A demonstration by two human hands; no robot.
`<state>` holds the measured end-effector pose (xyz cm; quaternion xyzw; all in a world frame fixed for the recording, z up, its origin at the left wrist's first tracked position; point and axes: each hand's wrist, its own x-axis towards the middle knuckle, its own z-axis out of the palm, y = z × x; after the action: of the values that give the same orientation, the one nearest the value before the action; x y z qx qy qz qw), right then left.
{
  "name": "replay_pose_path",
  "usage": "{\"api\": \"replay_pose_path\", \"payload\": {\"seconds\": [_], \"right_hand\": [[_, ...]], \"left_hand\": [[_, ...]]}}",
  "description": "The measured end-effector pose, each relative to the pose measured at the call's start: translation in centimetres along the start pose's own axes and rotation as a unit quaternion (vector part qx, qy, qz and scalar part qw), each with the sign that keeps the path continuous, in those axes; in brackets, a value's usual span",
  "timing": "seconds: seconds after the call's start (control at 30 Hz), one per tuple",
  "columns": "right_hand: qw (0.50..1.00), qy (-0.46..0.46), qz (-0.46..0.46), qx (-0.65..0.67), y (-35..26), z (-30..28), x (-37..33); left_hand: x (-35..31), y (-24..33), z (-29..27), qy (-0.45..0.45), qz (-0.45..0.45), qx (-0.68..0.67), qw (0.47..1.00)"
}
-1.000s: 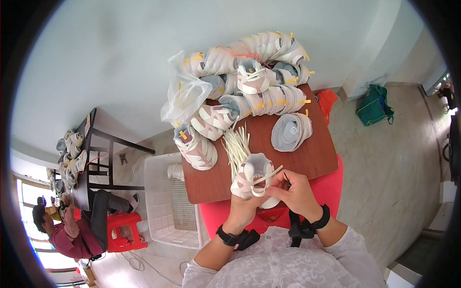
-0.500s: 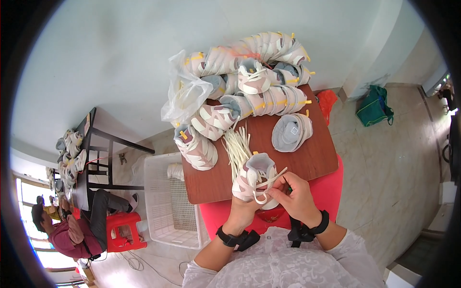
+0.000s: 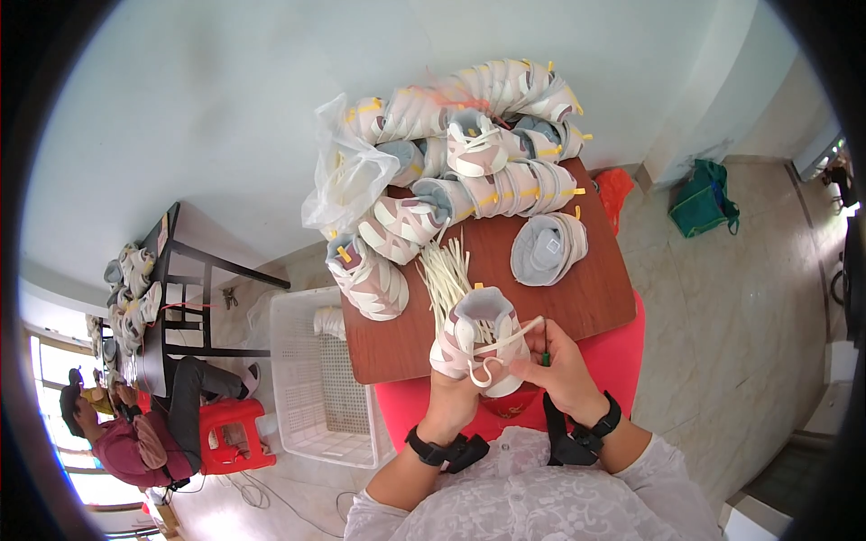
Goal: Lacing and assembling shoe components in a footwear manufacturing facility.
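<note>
My left hand (image 3: 454, 397) is closed around the lower left of a pink-and-white shoe upper (image 3: 458, 335), its fingers hidden underneath. The upper stands at the table's near edge, its grey-lined opening facing up. A cream shoelace (image 3: 507, 343) is threaded through its front, with a loop hanging at the toe and one end sticking out to the right. At the upper's right side, my right hand (image 3: 566, 371) is closed on a thin dark tool with a green handle (image 3: 546, 358). Its thumb lies beside the lace. Behind the upper lies a bundle of loose cream laces (image 3: 445, 275).
On the brown table (image 3: 595, 298) are stacked uppers (image 3: 505, 189), a nested pair (image 3: 548, 251) and a clear plastic bag (image 3: 347, 185). A white crate (image 3: 307, 433) stands left. Further left, a person (image 3: 149, 442) sits on a red stool (image 3: 236, 437). A green bag (image 3: 704, 203) lies right.
My right fingers have drawn back slightly from the lace, and the tool's green handle now shows below them. The upper has turned a little in my left hand.
</note>
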<state>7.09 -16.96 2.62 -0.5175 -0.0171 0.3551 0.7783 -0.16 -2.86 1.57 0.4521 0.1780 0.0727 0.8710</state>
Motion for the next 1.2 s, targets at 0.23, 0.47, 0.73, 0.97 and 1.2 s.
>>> {"api": "replay_pose_path", "payload": {"seconds": [0.23,0.47,0.73,0.97,1.2], "right_hand": [[0.977,0.025,-0.124,-0.173,1.6,-0.4,0.0],[0.977,0.012,-0.128,-0.172,2.1,-0.9,0.1],[0.988,-0.024,-0.067,-0.134,0.7,-0.6,-0.2],[0.975,-0.039,-0.119,-0.184,1.4,-1.0,-0.2],[0.97,-0.06,-0.13,-0.196,0.4,-0.5,-0.9]], "left_hand": [[-0.3,0.3,0.0,0.013,-0.015,0.031,0.999],[-0.3,-0.1,-0.3,-0.008,0.006,0.041,0.999],[-0.9,-0.3,-0.6,-0.032,0.001,0.063,0.997],[-0.7,-0.4,-1.3,-0.046,-0.069,0.036,0.996],[-0.6,0.7,-1.2,-0.064,-0.099,0.008,0.993]]}}
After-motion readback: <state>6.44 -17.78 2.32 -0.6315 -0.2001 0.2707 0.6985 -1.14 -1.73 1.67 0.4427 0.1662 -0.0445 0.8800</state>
